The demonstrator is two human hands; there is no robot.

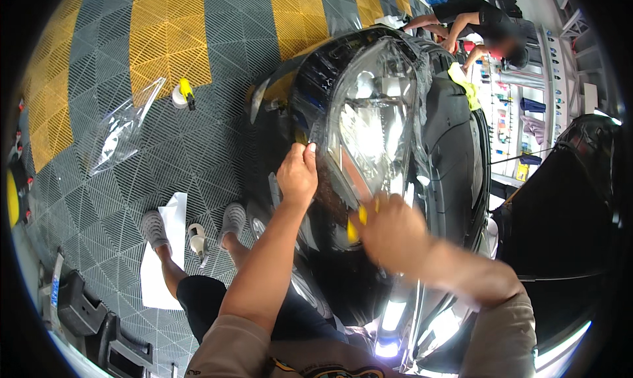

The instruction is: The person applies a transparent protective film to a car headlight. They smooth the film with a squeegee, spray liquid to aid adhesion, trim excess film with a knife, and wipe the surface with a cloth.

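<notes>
In front of me is the headlight (369, 124) of a black car, with wet-looking clear film (318, 133) along its left edge. My left hand (299, 174) is closed in a pinch at that edge, thumb up, on what looks like the film's border. Over the lower end of the headlight, my right hand (395, 234) is smeared by motion. Its fingers are wrapped round a yellow hand tool (356, 224), whose exact kind is hidden by the grip.
A white spray bottle with a yellow head (186, 93) and a clear plastic sheet (122, 131) are on the tiled floor. White paper (165, 266) and another white bottle (198, 238) lie by my feet. A person (484, 29) bends over the car's far side, near a yellow-green cloth (465, 86).
</notes>
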